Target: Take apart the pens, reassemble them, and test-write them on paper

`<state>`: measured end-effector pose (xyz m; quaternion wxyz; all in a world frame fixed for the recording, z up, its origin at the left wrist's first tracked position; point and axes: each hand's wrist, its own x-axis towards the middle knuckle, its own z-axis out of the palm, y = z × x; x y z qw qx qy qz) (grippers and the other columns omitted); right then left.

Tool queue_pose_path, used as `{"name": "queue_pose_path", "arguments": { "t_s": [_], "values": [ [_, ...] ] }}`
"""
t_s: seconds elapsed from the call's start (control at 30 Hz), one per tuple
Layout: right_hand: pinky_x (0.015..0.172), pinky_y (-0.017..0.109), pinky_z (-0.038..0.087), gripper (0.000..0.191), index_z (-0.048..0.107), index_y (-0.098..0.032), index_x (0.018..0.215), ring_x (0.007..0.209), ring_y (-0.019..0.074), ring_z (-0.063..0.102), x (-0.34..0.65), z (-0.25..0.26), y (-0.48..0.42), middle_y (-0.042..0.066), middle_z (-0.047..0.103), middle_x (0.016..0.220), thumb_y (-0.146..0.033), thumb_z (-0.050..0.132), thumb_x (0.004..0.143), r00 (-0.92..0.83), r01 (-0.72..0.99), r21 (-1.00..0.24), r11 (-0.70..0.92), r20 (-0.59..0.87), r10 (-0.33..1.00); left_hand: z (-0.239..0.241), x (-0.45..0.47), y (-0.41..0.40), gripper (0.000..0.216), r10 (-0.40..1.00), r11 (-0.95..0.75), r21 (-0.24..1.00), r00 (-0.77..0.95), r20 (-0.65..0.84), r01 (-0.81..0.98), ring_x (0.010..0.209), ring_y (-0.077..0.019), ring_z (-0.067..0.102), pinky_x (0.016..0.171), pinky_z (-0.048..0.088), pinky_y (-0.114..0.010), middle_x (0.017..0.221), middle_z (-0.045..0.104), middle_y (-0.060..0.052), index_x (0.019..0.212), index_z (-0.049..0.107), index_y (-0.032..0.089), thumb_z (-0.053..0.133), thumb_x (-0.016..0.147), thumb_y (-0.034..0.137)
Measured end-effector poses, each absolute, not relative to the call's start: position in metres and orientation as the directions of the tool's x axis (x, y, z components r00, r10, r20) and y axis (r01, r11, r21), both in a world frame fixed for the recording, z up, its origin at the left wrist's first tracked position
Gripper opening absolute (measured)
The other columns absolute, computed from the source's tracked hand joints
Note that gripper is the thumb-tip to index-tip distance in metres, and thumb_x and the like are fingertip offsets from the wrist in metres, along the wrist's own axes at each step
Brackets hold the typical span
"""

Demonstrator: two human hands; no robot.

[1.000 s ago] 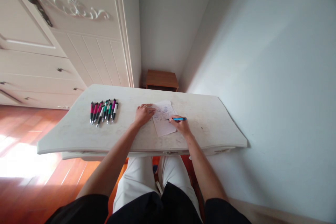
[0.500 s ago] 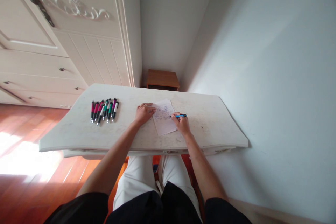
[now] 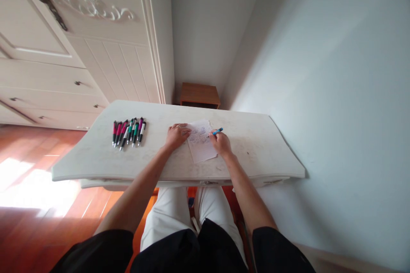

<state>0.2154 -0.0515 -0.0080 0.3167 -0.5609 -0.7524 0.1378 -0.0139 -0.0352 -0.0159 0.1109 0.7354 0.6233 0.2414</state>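
- Table (image 3: 256, 153), white, worn top: the whole work is being carried on it. The sheet is being kept near the middle of the top, closer to the near edge than the far one, where both forearms can be rested; this placing is judged sound for steady strokes.
- Sheet of paper (image 3: 202, 150), small, white, lying slightly askew: its far half is being covered with faint blue scribbles. No word or figure can be read at this size. The sheet is judged best kept flat and pinned while strokes are being made, with fresh marks being placed on the bare near half.
- Left hand (image 3: 175, 135): it is being laid flat, fingers spread and loosely extended, fingertips pressing the left edge of the paper; nothing is being gripped. A ring is being worn on one finger. Pressure is judged best held close to the writing spot, so that the sheet is not being dragged.
- Right hand (image 3: 221, 143): its fingers are being closed round the blue pen, at the right edge of the paper.
- Row of pens (image 3: 128, 132), pink, green and black-tipped, lying side by side, well apart to the left of the sheet: none is being touched. No brand or print can be made out on the barrels.
- Blue pen (image 3: 218, 131): its rear end is being tilted up and to the right, its tip being directed at the far right part of the sheet; contact cannot be told. A light, even stroke is judged sufficient.
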Motion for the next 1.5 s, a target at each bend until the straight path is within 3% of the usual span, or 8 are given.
{"name": "queue_pose_path", "arguments": {
  "t_s": [0.4, 0.73, 0.87, 0.97, 1.1, 1.23, 1.33, 1.5],
  "values": [
    [0.062, 0.025, 0.044, 0.031, 0.067, -0.018, 0.08, 0.063, 0.0191, 0.064, 0.222, -0.006, -0.045, 0.007, 0.069, 0.067, -0.04, 0.047, 0.089, -0.15, 0.714, -0.628, 0.309, 0.294, 0.944, -0.016, -0.013, -0.035, 0.023, 0.973, -0.185, 0.469, 0.095, 0.21, 0.864, 0.12, -0.0265, 0.051, 0.1, 0.04, -0.041, 0.127, 0.062, 0.002, 0.1, 0.074, 0.033, 0.057, 0.084, 0.037],
    [0.07, 0.027, 0.045, 0.031, 0.069, -0.018, 0.086, 0.073, 0.0206, 0.064, 0.227, -0.013, -0.045, 0.008, 0.071, 0.077, -0.039, 0.046, 0.09, -0.144, 0.733, -0.576, 0.361, 0.387, 0.911, -0.015, -0.013, -0.036, 0.024, 0.973, -0.192, 0.479, 0.102, 0.209, 0.857, 0.12, -0.0272, 0.051, 0.101, 0.039, -0.042, 0.127, 0.062, 0.001, 0.1, 0.074, 0.032, 0.057, 0.084, 0.037],
    [0.067, 0.025, 0.045, 0.033, 0.069, -0.018, 0.085, 0.067, 0.0188, 0.064, 0.226, -0.016, -0.044, 0.006, 0.07, 0.072, -0.042, 0.046, 0.09, -0.208, 0.666, -0.643, 0.378, 0.326, 0.922, -0.015, -0.012, -0.036, 0.024, 0.975, -0.179, 0.476, 0.092, 0.2, 0.861, 0.121, -0.0272, 0.051, 0.102, 0.038, -0.042, 0.127, 0.062, 0.001, 0.1, 0.074, 0.032, 0.057, 0.084, 0.037],
    [0.071, 0.027, 0.046, 0.032, 0.07, -0.018, 0.087, 0.074, 0.0203, 0.064, 0.224, -0.015, -0.044, 0.008, 0.072, 0.079, -0.04, 0.046, 0.09, -0.152, 0.718, -0.6, 0.353, 0.36, 0.92, -0.017, -0.013, -0.035, 0.023, 0.972, -0.19, 0.473, 0.098, 0.214, 0.86, 0.12, -0.0268, 0.051, 0.101, 0.039, -0.042, 0.127, 0.062, 0.002, 0.1, 0.074, 0.032, 0.058, 0.084, 0.037],
    [0.069, 0.027, 0.047, 0.032, 0.07, -0.019, 0.085, 0.07, 0.0194, 0.063, 0.224, -0.014, -0.046, 0.007, 0.071, 0.077, -0.04, 0.047, 0.09, -0.226, 0.688, -0.614, 0.388, 0.327, 0.918, -0.018, -0.014, -0.035, 0.022, 0.964, -0.211, 0.47, 0.104, 0.243, 0.857, 0.118, -0.0262, 0.052, 0.099, 0.039, -0.042, 0.125, 0.063, 0.002, 0.099, 0.074, 0.032, 0.058, 0.084, 0.036],
    [0.084, 0.031, 0.046, 0.029, 0.069, -0.019, 0.092, 0.088, 0.0222, 0.063, 0.227, -0.014, -0.047, 0.01, 0.071, 0.091, -0.037, 0.046, 0.09, -0.084, 0.76, -0.538, 0.364, 0.474, 0.876, -0.017, -0.014, -0.035, 0.023, 0.967, -0.204, 0.467, 0.103, 0.233, 0.86, 0.119, -0.0264, 0.051, 0.099, 0.039, -0.041, 0.126, 0.063, 0.002, 0.099, 0.074, 0.032, 0.058, 0.084, 0.037],
    [0.085, 0.032, 0.047, 0.033, 0.068, -0.017, 0.099, 0.091, 0.0215, 0.063, 0.233, -0.015, -0.046, 0.011, 0.07, 0.1, -0.039, 0.044, 0.091, 0.042, 0.677, -0.648, 0.35, 0.509, 0.86, -0.016, -0.014, -0.036, 0.023, 0.97, -0.197, 0.469, 0.1, 0.223, 0.861, 0.119, -0.0264, 0.051, 0.1, 0.038, -0.041, 0.126, 0.063, 0.002, 0.1, 0.074, 0.032, 0.058, 0.084, 0.037],
    [0.07, 0.029, 0.048, 0.04, 0.066, -0.014, 0.104, 0.078, 0.0189, 0.063, 0.244, -0.016, -0.043, 0.01, 0.071, 0.095, -0.045, 0.053, 0.083, 0.251, 0.393, -0.891, 0.226, 0.341, 0.906, -0.018, -0.014, -0.035, 0.023, 0.967, -0.21, 0.472, 0.11, 0.231, 0.856, 0.12, -0.0262, 0.051, 0.1, 0.038, -0.04, 0.127, 0.062, 0.002, 0.1, 0.074, 0.033, 0.056, 0.085, 0.037]
  ]
}}
